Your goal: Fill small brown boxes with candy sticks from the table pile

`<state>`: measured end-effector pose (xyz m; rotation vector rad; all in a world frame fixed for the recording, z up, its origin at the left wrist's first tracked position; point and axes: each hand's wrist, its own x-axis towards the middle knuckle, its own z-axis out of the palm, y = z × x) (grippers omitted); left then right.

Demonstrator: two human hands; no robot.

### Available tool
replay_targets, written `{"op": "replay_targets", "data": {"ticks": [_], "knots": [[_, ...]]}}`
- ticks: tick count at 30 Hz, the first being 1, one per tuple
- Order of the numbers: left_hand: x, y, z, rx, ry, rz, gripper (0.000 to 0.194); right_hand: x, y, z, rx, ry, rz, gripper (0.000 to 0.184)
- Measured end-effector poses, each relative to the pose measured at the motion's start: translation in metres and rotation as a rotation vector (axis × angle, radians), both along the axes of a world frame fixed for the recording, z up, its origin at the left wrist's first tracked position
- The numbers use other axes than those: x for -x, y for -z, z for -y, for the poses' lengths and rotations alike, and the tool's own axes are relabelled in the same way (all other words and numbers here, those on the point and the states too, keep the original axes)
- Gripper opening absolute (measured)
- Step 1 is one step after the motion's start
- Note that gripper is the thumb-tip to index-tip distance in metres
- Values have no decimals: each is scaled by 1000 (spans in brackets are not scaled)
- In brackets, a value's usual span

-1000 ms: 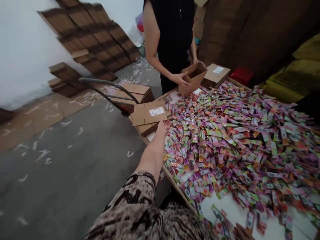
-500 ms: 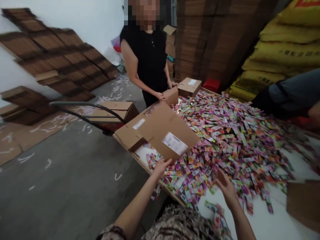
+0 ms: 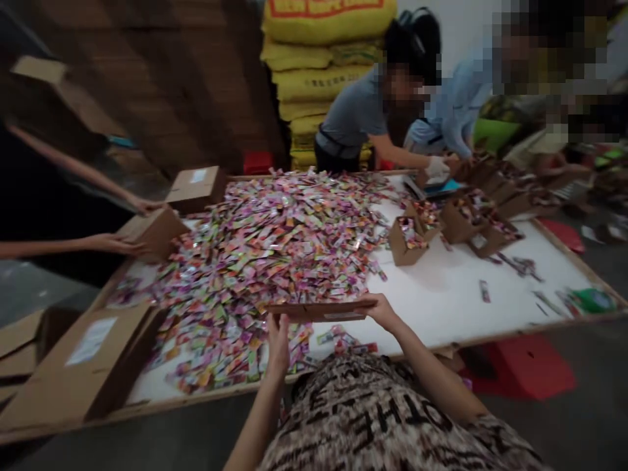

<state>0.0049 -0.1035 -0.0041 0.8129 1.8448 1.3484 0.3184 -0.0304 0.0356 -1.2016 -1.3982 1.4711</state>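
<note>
Both my hands are on a brown cardboard box (image 3: 316,312), seen nearly edge-on, so I cannot tell whether it is folded flat. My left hand (image 3: 279,343) grips its left end, thumb up. Its right end is in my right hand (image 3: 383,313). A pale label shows on the side facing me. Under and beyond it spreads a big heap of small colourful packets (image 3: 289,242) on the white table (image 3: 441,307). To my left a closed carton (image 3: 53,386) with a white label lies at the table's corner.
At left a co-worker's hands (image 3: 118,245) hold a carton (image 3: 154,235); a labelled box (image 3: 193,186) stands beyond. Open boxes filled with packets (image 3: 409,242) stand at right, where other people work. Yellow sacks (image 3: 314,85) are stacked behind. A red stool (image 3: 532,369) is below the table edge.
My view has swung right. My left hand has left the labelled carton at the left. My right hand, empty and open before, now holds cardboard together with the left.
</note>
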Motion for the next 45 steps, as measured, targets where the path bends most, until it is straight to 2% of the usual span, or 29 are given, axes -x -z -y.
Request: {"op": "replay_targets", "data": {"ticks": [2, 5, 8, 11, 14, 18, 21, 24, 26, 28, 32, 34, 37, 39, 41, 42, 45], "knots": [[-44, -6, -20, 27, -44, 1, 65, -28, -2, 4, 3, 52, -19, 40], [-97, -13, -37, 78, 18, 19, 61, -67, -6, 11, -10, 119, -38, 44], [-125, -21, -45, 110, 11, 63, 53, -97, -5, 19, -16, 86, 0, 43], [-142, -21, -50, 45, -10, 14, 49, -116, 7, 23, 27, 57, 5, 42], [-156, -8, -49, -16, 72, -13, 47, -123, 28, 23, 101, 192, 1, 41], [-173, 15, -32, -8, 185, 45, 48, -121, 55, 15, 209, 403, -36, 50], [-182, 30, -13, 14, 401, 120, 60, -123, 64, 6, 211, 476, -144, 58], [-186, 42, 4, 88, 519, 143, 68, -139, 70, 0, 305, 371, -192, 60], [-189, 51, 11, 119, 515, 111, 69, -155, 77, 2, 410, 251, -80, 58], [-194, 60, 11, 96, 530, 44, 67, -166, 87, 6, 423, 172, 119, 62], [-207, 76, 3, -32, 584, -151, 54, -168, 97, 13, 278, 204, 443, 89], [-210, 81, 0, -54, 589, -195, 48, -168, 91, 16, 125, 188, 439, 84], [-205, 81, 1, -70, 609, -207, 41, -181, 76, 32, -107, 1, 353, 71], [-199, 77, 1, -102, 647, -233, 37, -196, 69, 46, -174, -163, 371, 80], [-193, 72, 0, -116, 731, -267, 35, -206, 69, 58, -224, -261, 427, 84], [-191, 68, -2, -112, 789, -278, 36, -209, 70, 62, -254, -274, 452, 78], [-187, 52, -10, -67, 941, -354, 36, -201, 77, 61, -336, -213, 521, 43]]}}
